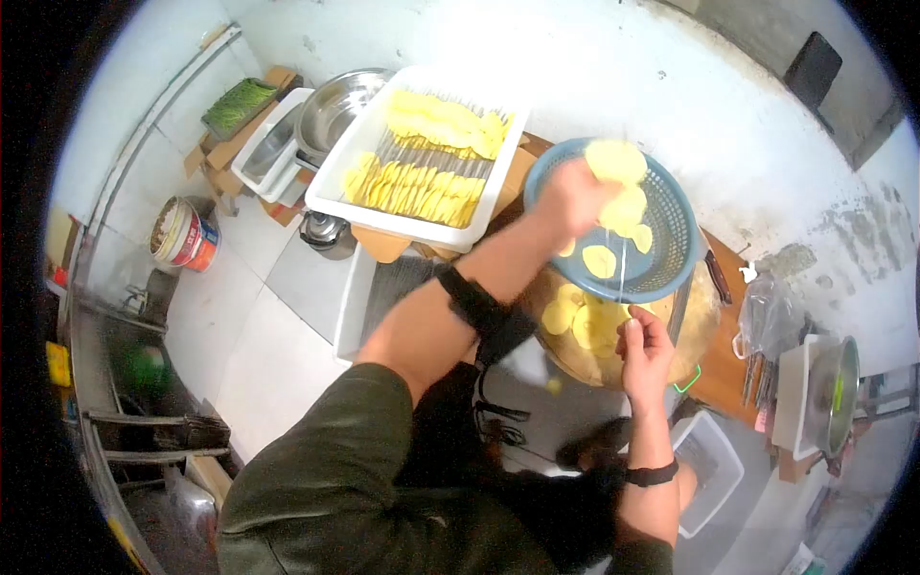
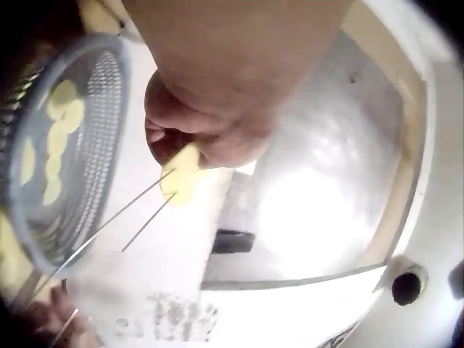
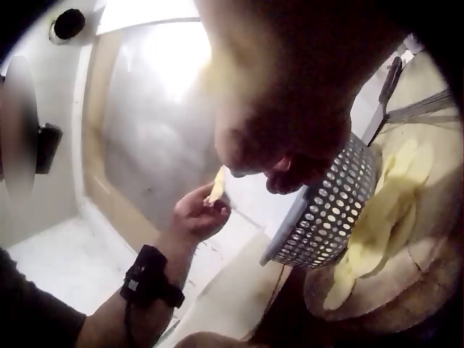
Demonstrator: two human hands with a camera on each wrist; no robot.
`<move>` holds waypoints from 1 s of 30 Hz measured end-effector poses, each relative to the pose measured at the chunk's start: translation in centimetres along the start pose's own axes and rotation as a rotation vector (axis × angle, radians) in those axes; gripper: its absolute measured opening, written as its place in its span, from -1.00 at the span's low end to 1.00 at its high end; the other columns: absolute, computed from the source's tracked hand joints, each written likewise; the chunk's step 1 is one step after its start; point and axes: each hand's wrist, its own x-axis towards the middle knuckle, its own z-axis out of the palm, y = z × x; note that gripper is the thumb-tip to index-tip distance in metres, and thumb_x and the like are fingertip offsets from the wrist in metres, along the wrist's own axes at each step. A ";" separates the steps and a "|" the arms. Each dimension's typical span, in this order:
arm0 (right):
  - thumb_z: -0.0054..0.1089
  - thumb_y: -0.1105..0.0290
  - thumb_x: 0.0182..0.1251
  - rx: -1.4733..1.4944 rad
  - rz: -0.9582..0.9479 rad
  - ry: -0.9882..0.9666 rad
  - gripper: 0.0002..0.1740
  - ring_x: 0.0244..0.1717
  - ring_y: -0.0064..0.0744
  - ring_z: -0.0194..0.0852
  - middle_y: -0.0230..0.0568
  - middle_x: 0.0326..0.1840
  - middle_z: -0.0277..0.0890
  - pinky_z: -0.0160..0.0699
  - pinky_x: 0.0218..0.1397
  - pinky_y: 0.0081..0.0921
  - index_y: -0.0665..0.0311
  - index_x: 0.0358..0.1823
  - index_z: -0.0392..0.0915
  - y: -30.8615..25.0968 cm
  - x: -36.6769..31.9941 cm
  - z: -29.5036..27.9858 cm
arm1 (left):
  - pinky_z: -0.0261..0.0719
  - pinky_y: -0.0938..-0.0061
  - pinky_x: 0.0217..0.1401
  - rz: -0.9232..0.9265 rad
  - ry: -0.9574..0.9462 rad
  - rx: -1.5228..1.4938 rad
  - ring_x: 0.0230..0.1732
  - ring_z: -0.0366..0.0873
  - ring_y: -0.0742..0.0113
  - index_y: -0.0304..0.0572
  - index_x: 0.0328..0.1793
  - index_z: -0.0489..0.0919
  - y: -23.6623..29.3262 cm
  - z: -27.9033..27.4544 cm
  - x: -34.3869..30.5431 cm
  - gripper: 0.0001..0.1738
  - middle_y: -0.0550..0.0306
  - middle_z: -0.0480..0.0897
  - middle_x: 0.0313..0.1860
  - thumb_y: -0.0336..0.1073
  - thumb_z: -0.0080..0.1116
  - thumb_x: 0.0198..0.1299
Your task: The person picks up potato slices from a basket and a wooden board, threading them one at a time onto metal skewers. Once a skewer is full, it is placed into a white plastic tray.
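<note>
My left hand point(image 1: 575, 203) is over the blue perforated basket point(image 1: 682, 230), pinching a thin yellow potato slice point(image 2: 183, 174). Two thin metal skewers point(image 2: 109, 221) run through or against that slice. Their other ends lead to my right hand point(image 1: 648, 353), which holds them low, near the basket's front rim. Loose potato slices point(image 1: 600, 261) lie in the basket, and more slices point(image 1: 596, 326) rest on the round wooden board point(image 1: 704, 331) below it. In the right wrist view, my left hand point(image 3: 197, 216) holds the slice by its edge, while my right hand's fingertips are in shadow.
A white tray point(image 1: 331, 203) at the back left holds rows of skewered slices. Beside it stand a steel bowl point(image 1: 331, 120) and a white tub point(image 1: 259, 163). A knife point(image 1: 717, 276) lies right of the basket, near a plastic bag point(image 1: 771, 311). A white bin point(image 1: 709, 470) stands low at right.
</note>
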 end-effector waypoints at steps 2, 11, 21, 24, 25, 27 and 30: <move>0.15 0.41 0.38 -0.074 0.023 -0.015 -0.70 -0.30 -0.63 0.44 -0.33 -0.29 0.55 0.45 -0.20 -0.65 0.46 0.03 0.53 -0.5 -0.3 -0.6 | 0.62 0.44 -0.14 -0.005 0.055 0.040 -0.13 0.67 0.32 -0.38 0.03 0.62 5.1 -3.5 1.9 -0.69 0.03 0.71 -0.10 -0.38 0.19 0.17; 0.17 0.40 0.37 -0.108 0.006 0.009 -0.75 -0.34 -0.63 0.42 -0.37 -0.35 0.52 0.44 -0.23 -0.65 0.47 -0.06 0.54 -0.2 -0.3 -3.2 | 0.58 0.43 -0.33 -0.154 0.294 0.744 -0.39 0.58 0.33 -0.39 -0.16 0.57 14.7 -19.3 10.3 -0.72 0.04 0.64 -0.33 -0.25 0.22 0.23; 0.15 0.44 0.37 -0.249 0.115 -0.013 -0.76 -0.33 -0.61 0.44 -0.32 -0.34 0.54 0.45 -0.23 -0.62 0.50 -0.08 0.55 1.4 1.3 -2.2 | 0.48 0.31 -0.49 -0.524 0.083 1.067 -0.42 0.53 0.24 -0.55 -0.13 0.56 3.4 -24.6 14.1 -0.68 -0.09 0.60 -0.33 -0.31 0.16 0.20; 0.14 0.44 0.37 -0.238 0.120 -0.015 -0.76 -0.33 -0.60 0.45 -0.31 -0.33 0.55 0.47 -0.23 -0.61 0.49 -0.07 0.55 1.0 1.6 -1.6 | 0.54 0.26 -0.42 -0.480 -0.058 1.218 -0.46 0.57 0.15 -0.56 -0.25 0.59 0.3 -25.3 14.7 -0.62 -0.14 0.62 -0.38 -0.22 0.19 0.18; 0.14 0.44 0.37 -0.240 0.121 -0.018 -0.76 -0.33 -0.60 0.45 -0.31 -0.33 0.55 0.47 -0.23 -0.61 0.49 -0.07 0.55 1.3 1.7 -1.6 | 0.59 0.23 -0.35 -0.450 -0.150 1.289 -0.47 0.60 0.07 -0.58 -0.34 0.61 0.0 -25.3 14.7 -0.55 -0.18 0.65 -0.44 -0.14 0.20 0.18; 0.14 0.44 0.37 -0.272 0.125 -0.030 -0.76 -0.34 -0.60 0.45 -0.31 -0.33 0.54 0.47 -0.24 -0.60 0.48 -0.06 0.55 1.8 1.9 -1.6 | 0.62 0.26 -0.23 -0.539 -0.005 1.088 -0.44 0.62 0.02 -0.51 -0.39 0.64 -0.8 -24.7 14.0 -0.52 -0.19 0.66 -0.44 -0.07 0.15 0.17; 0.13 0.44 0.38 -0.266 0.137 -0.048 -0.76 -0.33 -0.59 0.46 -0.29 -0.31 0.55 0.48 -0.23 -0.61 0.48 -0.06 0.55 2.1 2.1 -1.7 | 0.62 0.28 -0.06 -0.436 -0.198 1.626 -0.19 0.68 -0.03 -0.36 -0.32 0.70 -1.0 -23.9 13.8 -0.62 -0.24 0.68 -0.28 -0.11 0.17 0.12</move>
